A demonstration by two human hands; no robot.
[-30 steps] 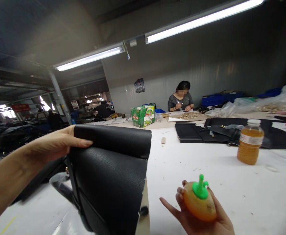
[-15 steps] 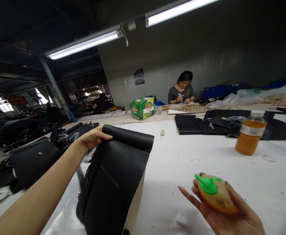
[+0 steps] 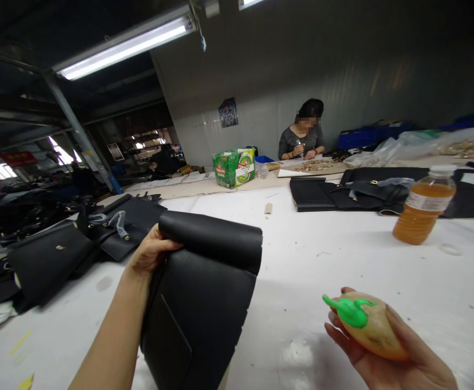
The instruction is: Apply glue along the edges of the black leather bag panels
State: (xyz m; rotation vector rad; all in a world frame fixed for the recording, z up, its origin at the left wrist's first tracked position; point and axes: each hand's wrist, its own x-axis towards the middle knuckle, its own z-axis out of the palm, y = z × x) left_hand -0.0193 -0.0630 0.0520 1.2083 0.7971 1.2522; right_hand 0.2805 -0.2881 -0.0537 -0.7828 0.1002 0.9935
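My left hand [image 3: 151, 252] grips the folded top edge of a black leather bag panel [image 3: 200, 303], holding it upright over the white table [image 3: 322, 254]. My right hand [image 3: 387, 355] lies palm up at the lower right, fingers curled around an orange squeeze bottle with a green nozzle [image 3: 369, 322]. The nozzle points left, toward the leather panel, with a gap between them.
Black bags [image 3: 53, 257] lie piled at the left, more black pieces [image 3: 342, 195] at the far right. A plastic bottle of amber liquid [image 3: 423, 208] stands right. A green carton [image 3: 234, 167] sits at the back. A person [image 3: 302, 138] works across the table.
The view has tipped down and left. My left hand has shifted its grip along the panel's folded top. The squeeze bottle has tilted, its nozzle now pointing left.
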